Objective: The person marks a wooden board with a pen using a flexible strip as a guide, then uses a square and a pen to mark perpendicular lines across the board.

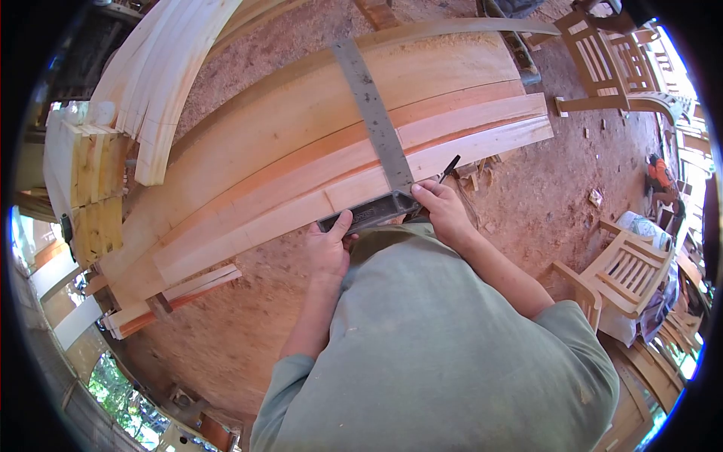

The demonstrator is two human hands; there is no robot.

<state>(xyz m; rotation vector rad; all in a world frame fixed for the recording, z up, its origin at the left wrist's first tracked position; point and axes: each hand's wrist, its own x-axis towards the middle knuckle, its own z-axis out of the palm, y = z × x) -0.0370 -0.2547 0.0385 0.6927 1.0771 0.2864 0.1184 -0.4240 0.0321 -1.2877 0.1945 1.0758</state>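
Note:
A try square lies across the planks, its metal blade (374, 113) pointing away from me and its dark stock (367, 212) along the near plank edge. My left hand (330, 245) grips the left end of the stock, thumb on top. At the corner where blade and stock meet, my right hand (443, 207) presses with its thumb and also has a black pen (450, 166) sticking up from the fingers. Beneath the blade are two narrow pale planks (474, 139), side by side on a wider board (444, 64). The fingers under the stock are partly hidden.
Long curved boards (162, 68) rise at the upper left beside stacked wooden blocks (98, 188). Wooden chairs stand to the right, one (625, 271) near and one (591, 64) farther back. A person in orange (661, 177) is at the far right. Wood scraps (478, 173) lie on the dirt floor.

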